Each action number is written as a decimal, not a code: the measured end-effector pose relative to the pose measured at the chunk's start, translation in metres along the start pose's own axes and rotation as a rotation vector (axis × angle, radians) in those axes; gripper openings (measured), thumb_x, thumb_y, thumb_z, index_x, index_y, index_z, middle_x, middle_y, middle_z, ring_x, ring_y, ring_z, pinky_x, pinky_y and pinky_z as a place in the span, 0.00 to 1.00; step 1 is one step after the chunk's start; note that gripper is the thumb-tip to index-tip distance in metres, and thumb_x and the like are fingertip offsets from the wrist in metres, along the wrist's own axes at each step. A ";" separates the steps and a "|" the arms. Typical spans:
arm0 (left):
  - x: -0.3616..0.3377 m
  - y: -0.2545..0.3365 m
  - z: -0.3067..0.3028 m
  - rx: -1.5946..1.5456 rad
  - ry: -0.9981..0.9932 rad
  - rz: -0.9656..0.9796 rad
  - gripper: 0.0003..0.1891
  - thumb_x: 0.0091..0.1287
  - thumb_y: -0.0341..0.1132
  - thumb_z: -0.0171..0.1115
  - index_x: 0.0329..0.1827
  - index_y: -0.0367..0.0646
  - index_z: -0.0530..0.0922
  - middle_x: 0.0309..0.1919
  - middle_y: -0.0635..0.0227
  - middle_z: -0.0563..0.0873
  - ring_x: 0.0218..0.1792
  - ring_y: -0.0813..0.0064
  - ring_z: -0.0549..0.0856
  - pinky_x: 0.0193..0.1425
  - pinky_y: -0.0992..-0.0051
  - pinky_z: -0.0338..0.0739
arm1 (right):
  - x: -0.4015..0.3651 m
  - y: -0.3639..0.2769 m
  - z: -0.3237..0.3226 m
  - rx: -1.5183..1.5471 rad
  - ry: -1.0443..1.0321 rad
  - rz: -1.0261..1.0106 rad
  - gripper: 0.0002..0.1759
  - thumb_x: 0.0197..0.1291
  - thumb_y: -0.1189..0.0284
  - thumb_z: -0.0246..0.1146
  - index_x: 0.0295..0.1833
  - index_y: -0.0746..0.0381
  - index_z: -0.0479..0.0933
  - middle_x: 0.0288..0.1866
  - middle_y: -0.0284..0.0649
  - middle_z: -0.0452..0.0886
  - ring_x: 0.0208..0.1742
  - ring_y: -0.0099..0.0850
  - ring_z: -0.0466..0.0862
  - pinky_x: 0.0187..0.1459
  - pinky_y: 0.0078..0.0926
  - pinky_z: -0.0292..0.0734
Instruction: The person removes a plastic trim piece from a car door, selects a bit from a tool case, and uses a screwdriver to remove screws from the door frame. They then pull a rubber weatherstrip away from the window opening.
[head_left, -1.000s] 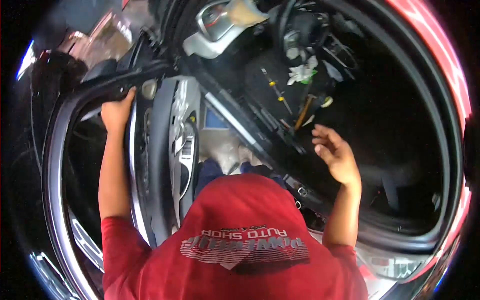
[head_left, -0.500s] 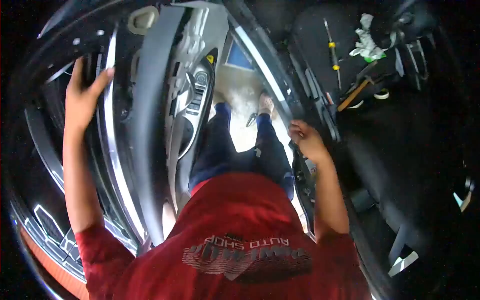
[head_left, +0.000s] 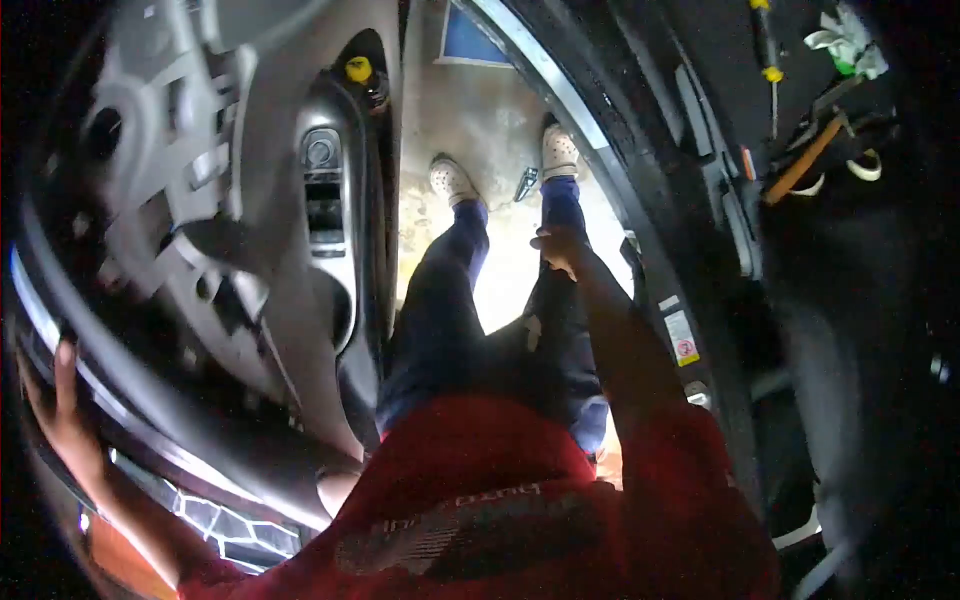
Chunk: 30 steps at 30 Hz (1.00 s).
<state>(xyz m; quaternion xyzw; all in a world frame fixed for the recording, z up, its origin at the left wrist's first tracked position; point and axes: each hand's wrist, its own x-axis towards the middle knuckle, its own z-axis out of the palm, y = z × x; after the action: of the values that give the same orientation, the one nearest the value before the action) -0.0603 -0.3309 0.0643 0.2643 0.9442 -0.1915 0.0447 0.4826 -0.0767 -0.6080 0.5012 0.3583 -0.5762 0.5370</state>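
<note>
My left hand (head_left: 68,420) is at the outer edge of the car door (head_left: 270,230), at the far left. Its thumb lies against the door's frame, and the fingers reach round the other side, partly hidden. The door stands open, with its inner panel facing me. My right hand (head_left: 562,250) hangs in front of my right leg, fingers curled in. Whether anything is inside it I cannot make out. A bottle with a yellow cap (head_left: 359,69) sits in the door panel's recess near the window switches (head_left: 322,150).
Inside the car, at the upper right, lie a yellow-and-black screwdriver (head_left: 769,72), a wooden-handled tool (head_left: 805,160), a pale ring (head_left: 865,166) and a crumpled white item (head_left: 850,45). The metal door sill (head_left: 545,70) runs beside me. A small dark object (head_left: 525,184) lies on the floor between my shoes.
The door has swung wider to the left, showing more of its inner panel. My left hand has moved down and left with its edge. My right hand has come inward from beside the door opening.
</note>
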 end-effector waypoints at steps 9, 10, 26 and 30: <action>-0.042 0.052 -0.027 -0.447 0.126 -0.665 0.34 0.84 0.43 0.62 0.88 0.37 0.69 0.83 0.53 0.77 0.82 0.59 0.76 0.89 0.58 0.63 | 0.175 -0.021 0.045 -0.968 0.127 -0.533 0.27 0.75 0.52 0.62 0.70 0.56 0.87 0.77 0.51 0.83 0.78 0.54 0.80 0.78 0.47 0.76; -0.037 0.060 -0.026 -0.436 0.142 -0.686 0.34 0.84 0.43 0.63 0.89 0.37 0.68 0.83 0.53 0.77 0.82 0.58 0.76 0.89 0.58 0.63 | 0.183 -0.032 0.042 -1.146 0.102 -0.496 0.27 0.78 0.50 0.58 0.70 0.51 0.87 0.83 0.49 0.78 0.83 0.52 0.76 0.81 0.45 0.72; 0.017 0.141 -0.002 -0.291 0.214 -0.756 0.45 0.76 0.45 0.73 0.91 0.40 0.63 0.84 0.49 0.76 0.80 0.44 0.75 0.85 0.53 0.69 | 0.407 -0.054 0.014 -0.357 0.806 -0.667 0.62 0.66 0.40 0.74 0.91 0.67 0.58 0.93 0.62 0.57 0.92 0.64 0.55 0.89 0.56 0.56; 0.008 0.143 -0.010 -0.311 0.230 -0.728 0.47 0.75 0.46 0.75 0.92 0.40 0.61 0.84 0.48 0.75 0.80 0.40 0.75 0.84 0.51 0.71 | 0.323 -0.079 0.003 -0.237 0.280 -0.431 0.58 0.65 0.39 0.75 0.88 0.66 0.65 0.91 0.61 0.61 0.91 0.63 0.58 0.89 0.52 0.56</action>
<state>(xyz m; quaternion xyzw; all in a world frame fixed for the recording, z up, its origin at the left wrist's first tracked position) 0.0067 -0.2104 0.0236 -0.0773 0.9925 -0.0190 -0.0924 0.4305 -0.1507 -0.9284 0.4220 0.5922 -0.5564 0.4020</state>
